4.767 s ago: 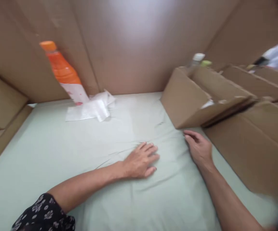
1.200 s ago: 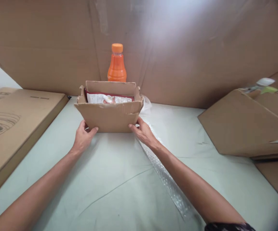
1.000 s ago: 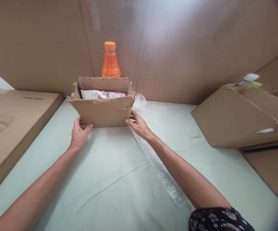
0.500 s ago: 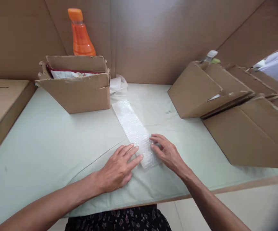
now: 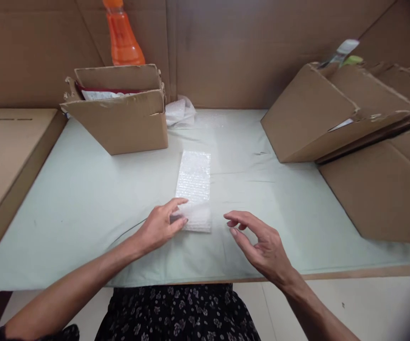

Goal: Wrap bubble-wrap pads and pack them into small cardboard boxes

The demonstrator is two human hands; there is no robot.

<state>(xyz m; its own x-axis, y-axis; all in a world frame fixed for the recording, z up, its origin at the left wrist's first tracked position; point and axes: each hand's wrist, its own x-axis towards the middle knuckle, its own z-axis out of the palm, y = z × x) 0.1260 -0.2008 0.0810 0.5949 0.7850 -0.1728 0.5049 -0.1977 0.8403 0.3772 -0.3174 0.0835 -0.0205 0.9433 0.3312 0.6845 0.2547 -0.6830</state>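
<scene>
A strip of clear bubble wrap (image 5: 195,177) lies flat on the pale green cloth (image 5: 240,203), its long side pointing away from me. Its near end looks doubled over. My left hand (image 5: 160,222) is at the wrap's lower left edge, thumb and forefinger apart and reaching over it; whether they touch it I cannot tell. To the right of the wrap, my right hand (image 5: 261,241) hovers clear of it with fingers curved and parted, holding nothing.
Cardboard boxes stand at back left (image 5: 137,125) and at right (image 5: 307,113). An orange bottle (image 5: 124,40) rises behind the left one. Crumpled bubble wrap (image 5: 180,112) sits beside that box. A flat carton (image 5: 20,156) lies far left.
The bubble wrap has turned from slanting to nearly straight away from me. My right hand has come off it and moved right. My left hand has drawn back to its left edge.
</scene>
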